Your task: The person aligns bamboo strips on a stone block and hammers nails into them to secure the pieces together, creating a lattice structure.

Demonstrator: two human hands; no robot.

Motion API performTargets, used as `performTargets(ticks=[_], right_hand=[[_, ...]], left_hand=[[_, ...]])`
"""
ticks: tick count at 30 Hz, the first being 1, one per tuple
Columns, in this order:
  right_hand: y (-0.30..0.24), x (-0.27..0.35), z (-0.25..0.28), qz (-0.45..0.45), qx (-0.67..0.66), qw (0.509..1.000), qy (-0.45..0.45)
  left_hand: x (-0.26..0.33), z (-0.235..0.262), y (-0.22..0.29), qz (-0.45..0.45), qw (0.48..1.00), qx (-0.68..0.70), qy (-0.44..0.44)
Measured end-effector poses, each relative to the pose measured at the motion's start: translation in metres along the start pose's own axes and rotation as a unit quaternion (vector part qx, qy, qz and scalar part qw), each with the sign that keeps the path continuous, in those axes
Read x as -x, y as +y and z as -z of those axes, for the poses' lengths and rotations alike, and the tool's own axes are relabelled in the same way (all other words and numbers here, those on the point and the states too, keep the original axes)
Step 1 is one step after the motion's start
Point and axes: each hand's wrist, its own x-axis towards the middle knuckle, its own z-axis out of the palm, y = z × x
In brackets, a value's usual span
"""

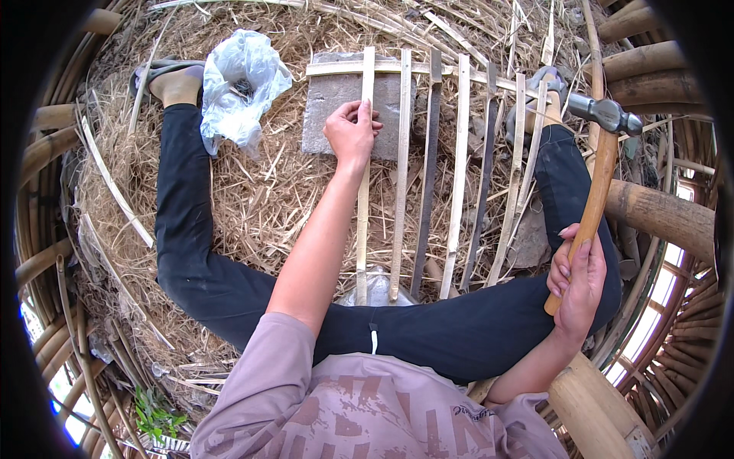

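My left hand [353, 131] is closed at the leftmost upright bamboo slat [362, 222], with the thumb along it and the fingers curled; any small item between the fingertips is hidden. Just above it, this slat crosses a horizontal bamboo strip [336, 69] over a grey stone block [325, 115]. Several more slats [399, 176], pale and dark, lie side by side to the right, joined to the same strip. My right hand [579, 275] is wrapped around the lower wooden handle of a hammer [600, 180]. The hammer's metal head is raised at the right, apart from the slats.
A crumpled clear plastic bag [245, 76] with small dark items inside lies beside my left foot. My legs [187, 214] spread around the work. Dry straw and shavings [260, 206] cover the ground. Thick bamboo poles [665, 214] stand close on the right.
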Motion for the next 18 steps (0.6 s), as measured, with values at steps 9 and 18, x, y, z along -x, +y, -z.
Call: performTargets(ticks=[9,18], right_hand=[[0.0,0.0,-0.002,-0.002,-0.002,1.0,-0.001],[0.005,0.003,0.002,0.007,-0.02,1.0,0.008]], left_hand=[[0.003,0.002,0.011,-0.004,0.997,-0.065,0.03],[0.018,0.082,0.068,-0.188,0.932,-0.264,0.159]])
